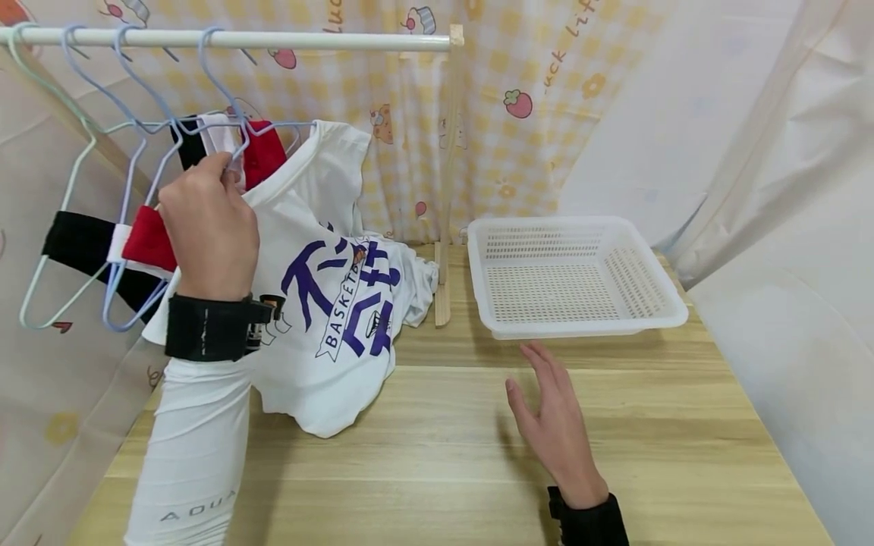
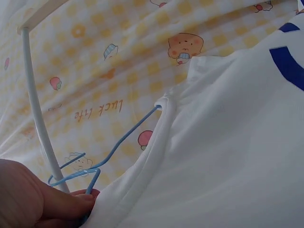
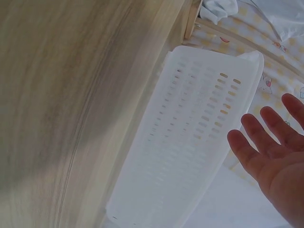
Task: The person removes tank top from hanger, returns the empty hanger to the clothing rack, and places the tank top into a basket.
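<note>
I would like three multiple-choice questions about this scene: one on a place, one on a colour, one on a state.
1. Where does the white perforated plastic basket stand?
A. on the wooden table
B. on the rail
C. on the floor

2. What colour is the print on the white T-shirt?
A. green
B. purple
C. orange

3. How is the right hand?
A. gripping the basket
B. clenched in a fist
C. open, holding nothing

Answers: 1 A, it rests on the tabletop; 2 B, the large characters are purple; 3 C, its fingers are spread above the table, near the basket.
</note>
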Tool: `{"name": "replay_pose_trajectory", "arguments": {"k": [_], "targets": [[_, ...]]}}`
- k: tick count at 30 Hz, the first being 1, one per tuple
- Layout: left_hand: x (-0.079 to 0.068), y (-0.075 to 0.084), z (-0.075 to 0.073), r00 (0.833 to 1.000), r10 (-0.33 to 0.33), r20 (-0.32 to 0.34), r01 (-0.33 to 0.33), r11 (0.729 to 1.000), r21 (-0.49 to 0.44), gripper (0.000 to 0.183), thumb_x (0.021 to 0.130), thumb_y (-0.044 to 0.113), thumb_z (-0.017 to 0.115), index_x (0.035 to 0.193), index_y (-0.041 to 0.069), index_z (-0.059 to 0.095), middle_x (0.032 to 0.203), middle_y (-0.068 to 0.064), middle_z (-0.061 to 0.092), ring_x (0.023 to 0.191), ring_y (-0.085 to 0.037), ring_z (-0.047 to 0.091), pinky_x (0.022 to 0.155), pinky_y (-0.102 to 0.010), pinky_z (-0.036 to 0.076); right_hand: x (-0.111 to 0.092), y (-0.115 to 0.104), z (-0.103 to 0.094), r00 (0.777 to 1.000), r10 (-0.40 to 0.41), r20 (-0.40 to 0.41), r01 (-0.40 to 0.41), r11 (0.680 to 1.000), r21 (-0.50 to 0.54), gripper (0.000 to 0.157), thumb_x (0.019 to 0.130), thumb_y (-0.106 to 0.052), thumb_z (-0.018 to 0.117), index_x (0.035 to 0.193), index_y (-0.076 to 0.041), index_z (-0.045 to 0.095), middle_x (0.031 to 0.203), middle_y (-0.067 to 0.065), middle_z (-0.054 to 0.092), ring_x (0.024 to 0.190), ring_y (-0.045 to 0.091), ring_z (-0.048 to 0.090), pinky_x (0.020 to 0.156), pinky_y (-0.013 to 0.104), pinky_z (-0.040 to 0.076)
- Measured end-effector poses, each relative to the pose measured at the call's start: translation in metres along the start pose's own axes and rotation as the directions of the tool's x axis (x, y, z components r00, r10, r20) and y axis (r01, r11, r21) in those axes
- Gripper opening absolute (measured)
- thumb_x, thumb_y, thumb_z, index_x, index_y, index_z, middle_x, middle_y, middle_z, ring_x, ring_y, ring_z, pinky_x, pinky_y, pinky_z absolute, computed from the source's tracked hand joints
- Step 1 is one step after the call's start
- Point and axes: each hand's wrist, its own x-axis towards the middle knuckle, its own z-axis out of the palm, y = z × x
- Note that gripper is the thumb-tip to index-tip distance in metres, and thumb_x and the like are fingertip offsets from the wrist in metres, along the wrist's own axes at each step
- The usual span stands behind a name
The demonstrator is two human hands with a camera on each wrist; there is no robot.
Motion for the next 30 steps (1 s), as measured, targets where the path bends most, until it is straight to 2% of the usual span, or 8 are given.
{"name": "replay_pose_trajectory", "arguments": {"k": [8, 15, 20, 23, 25, 27, 30], "targets": [[0.005, -0.005, -0.002, 0.996, 0.025, -0.088, -0.027, 0.999, -0.023, 0.037, 0.113, 0.018, 0.054, 0.146, 0.011, 0.068, 0.141, -0.017, 0.072, 0.14, -0.03, 0.064, 0.121, -0.042, 0.044, -0.001, -0.001, 0.001, 1.0, -0.013, 0.005, 0.013, 1.0, 0.004, 0.056, 0.102, -0.011, 0.072, 0.154, 0.001, 0.053, 0.161, 0.022, 0.05, 0.149, 0.043, 0.048, 0.115, 0.065, 0.045], [0.007, -0.005, -0.016, 0.977, 0.088, -0.195, -0.096, 0.995, -0.032, 0.034, 0.114, 0.018, 0.053, 0.14, 0.007, 0.072, 0.13, -0.017, 0.077, 0.125, -0.024, 0.074, 0.113, -0.03, 0.051, -0.003, -0.002, 0.0, 1.0, 0.002, 0.022, -0.002, 1.0, 0.007, 0.056, 0.103, -0.012, 0.072, 0.155, -0.001, 0.052, 0.162, 0.021, 0.05, 0.149, 0.043, 0.047, 0.114, 0.065, 0.045], [0.0, -0.006, -0.027, 0.947, 0.161, -0.276, -0.182, 0.982, -0.05, 0.034, 0.115, 0.019, 0.051, 0.133, 0.005, 0.076, 0.121, -0.019, 0.08, 0.115, -0.032, 0.077, 0.108, -0.026, 0.055, -0.004, -0.003, -0.001, 1.0, 0.004, 0.023, -0.005, 1.0, 0.012, 0.056, 0.104, -0.012, 0.071, 0.155, -0.003, 0.053, 0.163, 0.02, 0.05, 0.15, 0.042, 0.047, 0.115, 0.064, 0.045], [-0.006, -0.009, -0.033, 0.926, 0.202, -0.318, -0.231, 0.971, -0.055, 0.034, 0.116, 0.02, 0.051, 0.129, 0.004, 0.078, 0.118, -0.02, 0.08, 0.111, -0.037, 0.077, 0.104, -0.031, 0.057, -0.004, -0.002, 0.0, 1.0, 0.001, 0.02, -0.001, 1.0, 0.011, 0.056, 0.103, -0.012, 0.072, 0.155, -0.003, 0.053, 0.163, 0.02, 0.05, 0.15, 0.042, 0.047, 0.115, 0.064, 0.045], [-0.01, -0.011, -0.036, 0.914, 0.231, -0.334, -0.26, 0.965, -0.043, 0.037, 0.116, 0.024, 0.05, 0.128, 0.004, 0.078, 0.117, -0.02, 0.08, 0.111, -0.038, 0.077, 0.104, -0.03, 0.057, -0.004, -0.002, 0.0, 1.0, -0.003, 0.018, 0.003, 1.0, 0.009, 0.056, 0.103, -0.011, 0.072, 0.155, -0.002, 0.053, 0.162, 0.021, 0.05, 0.15, 0.042, 0.047, 0.116, 0.064, 0.045], [-0.016, -0.014, -0.04, 0.899, 0.265, -0.348, -0.291, 0.956, -0.024, 0.04, 0.117, 0.028, 0.049, 0.127, 0.002, 0.078, 0.117, -0.021, 0.08, 0.111, -0.04, 0.076, 0.104, -0.033, 0.057, -0.004, -0.001, 0.0, 1.0, -0.008, 0.015, 0.008, 1.0, 0.007, 0.056, 0.103, -0.01, 0.072, 0.155, -0.002, 0.053, 0.162, 0.021, 0.05, 0.15, 0.042, 0.047, 0.116, 0.064, 0.044], [-0.024, -0.017, -0.044, 0.881, 0.293, -0.372, -0.326, 0.945, -0.026, 0.043, 0.117, 0.031, 0.048, 0.125, 0.001, 0.078, 0.114, -0.024, 0.079, 0.109, -0.043, 0.076, 0.103, -0.026, 0.055, -0.003, 0.0, 0.0, 1.0, -0.016, 0.012, 0.016, 1.0, 0.004, 0.057, 0.102, -0.009, 0.072, 0.155, -0.001, 0.053, 0.161, 0.022, 0.051, 0.149, 0.043, 0.048, 0.116, 0.064, 0.045]]}}
